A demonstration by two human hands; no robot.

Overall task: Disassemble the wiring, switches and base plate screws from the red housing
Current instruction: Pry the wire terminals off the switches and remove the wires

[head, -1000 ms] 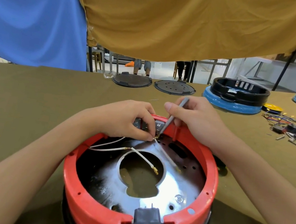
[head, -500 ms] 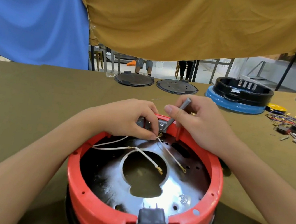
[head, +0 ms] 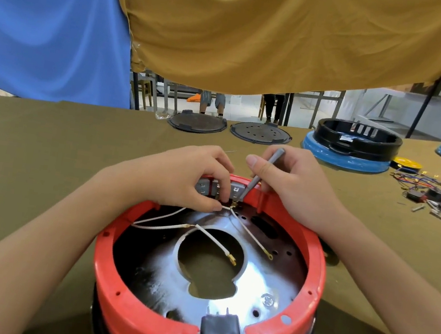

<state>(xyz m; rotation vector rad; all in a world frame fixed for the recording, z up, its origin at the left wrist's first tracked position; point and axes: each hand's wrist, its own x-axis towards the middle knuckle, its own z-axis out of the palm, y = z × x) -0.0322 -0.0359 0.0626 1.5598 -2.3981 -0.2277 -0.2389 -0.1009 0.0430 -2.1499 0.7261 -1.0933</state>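
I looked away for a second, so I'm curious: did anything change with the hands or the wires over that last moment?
Hardly anything. The right hand holds the grey tool at the same slant, its tip by the switches on the red housing's far rim. The left hand pinches the white wire there as before. The loose wire ends over the metal plate lie as they did. Only the camera shifted slightly.

One view only: head cam, worn, wide-angle w/ bent edges. It is aimed fwd and down across the table [head: 48, 144]. The red housing [head: 137, 321] is seen from above and very near, cut off by the bottom edge; both forearms are seen entering from the lower corners. Farther off, the table's far edge and hanging cloths [head: 259, 32] are taken in. No 2nd view, so nothing is shared.
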